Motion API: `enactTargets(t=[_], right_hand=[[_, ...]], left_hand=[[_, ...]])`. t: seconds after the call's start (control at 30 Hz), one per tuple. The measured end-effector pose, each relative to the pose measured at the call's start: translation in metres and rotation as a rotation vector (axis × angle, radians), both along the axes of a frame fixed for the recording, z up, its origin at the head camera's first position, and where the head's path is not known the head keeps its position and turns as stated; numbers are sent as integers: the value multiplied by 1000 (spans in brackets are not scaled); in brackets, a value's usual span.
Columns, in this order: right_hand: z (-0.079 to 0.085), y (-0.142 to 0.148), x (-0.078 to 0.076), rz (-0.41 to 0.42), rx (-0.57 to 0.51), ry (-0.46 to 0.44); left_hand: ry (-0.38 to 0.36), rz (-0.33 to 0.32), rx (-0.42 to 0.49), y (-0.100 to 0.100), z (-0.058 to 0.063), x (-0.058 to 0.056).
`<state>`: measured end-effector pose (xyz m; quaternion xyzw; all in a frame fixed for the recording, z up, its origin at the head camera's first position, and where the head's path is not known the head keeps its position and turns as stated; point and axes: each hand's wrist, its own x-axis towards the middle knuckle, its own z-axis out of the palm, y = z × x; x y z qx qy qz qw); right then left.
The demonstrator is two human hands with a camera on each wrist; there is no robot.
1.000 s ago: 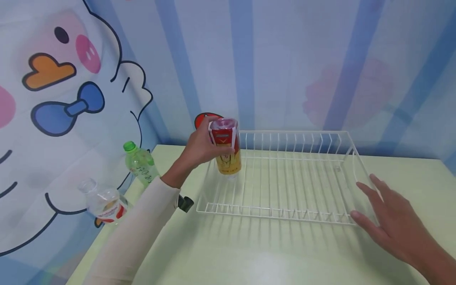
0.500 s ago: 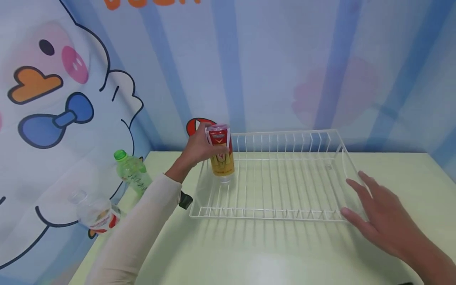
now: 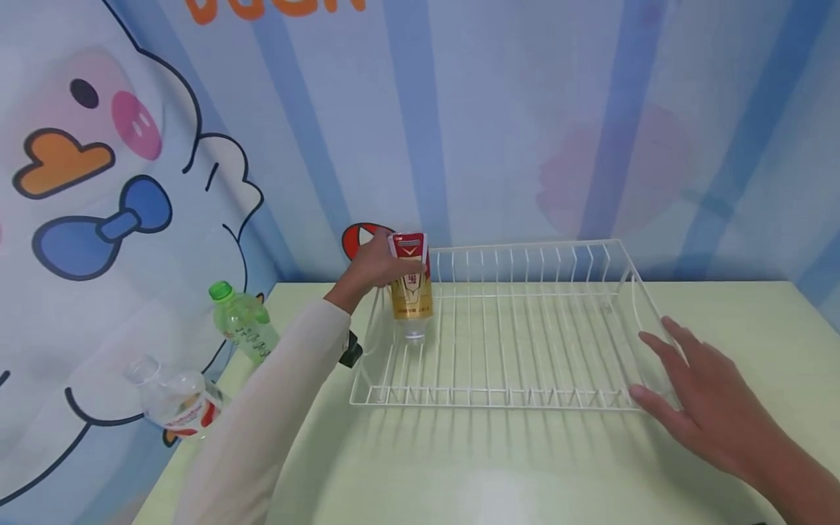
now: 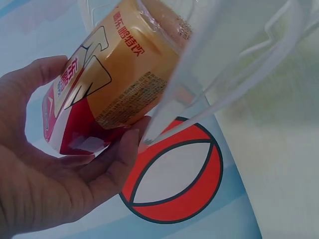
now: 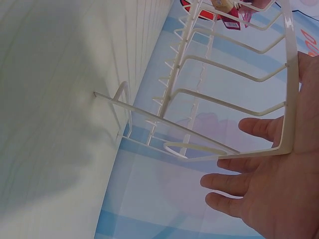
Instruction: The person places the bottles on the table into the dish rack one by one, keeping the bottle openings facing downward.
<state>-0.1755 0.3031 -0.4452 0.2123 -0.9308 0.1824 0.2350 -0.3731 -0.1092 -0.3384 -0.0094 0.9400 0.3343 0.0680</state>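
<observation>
A plastic drink bottle (image 3: 411, 281) with a red and gold label is held upside down, its clear neck pointing down into the left end of a white wire rack (image 3: 499, 407). My left hand (image 3: 375, 264) grips it from the left, thumb across the front. In the left wrist view the fingers wrap the red end of the bottle (image 4: 112, 82), close to the rack's rim. At the rack's right end is my right hand (image 3: 712, 397), fingers straight and spread. The right wrist view has that hand (image 5: 284, 194) right at the rack's white end frame (image 5: 290, 99).
A green bottle (image 3: 244, 321) and a clear bottle (image 3: 180, 401) with a red and white label stand at the left, partly behind my left sleeve (image 3: 262, 423). The pale table (image 3: 485, 474) meets a blue printed backdrop (image 3: 499, 131) behind the rack.
The bottle has tilted so its upturned base no longer faces me, and its neck sits slightly lower in the rack. The head view has shifted a little; my right hand keeps its place.
</observation>
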Motion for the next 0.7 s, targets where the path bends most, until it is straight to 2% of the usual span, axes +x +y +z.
enactTargets(t=[0.2, 0.4, 0.7], right_hand=[[-2, 1, 0, 5, -4, 2], [-4, -1, -2, 16, -6, -11], [-5, 2, -5, 4, 4, -19]], left_hand=[[-12, 2, -35, 5, -1, -3], [-17, 30, -56, 3, 0, 3], [27, 12, -68, -5, 14, 16]])
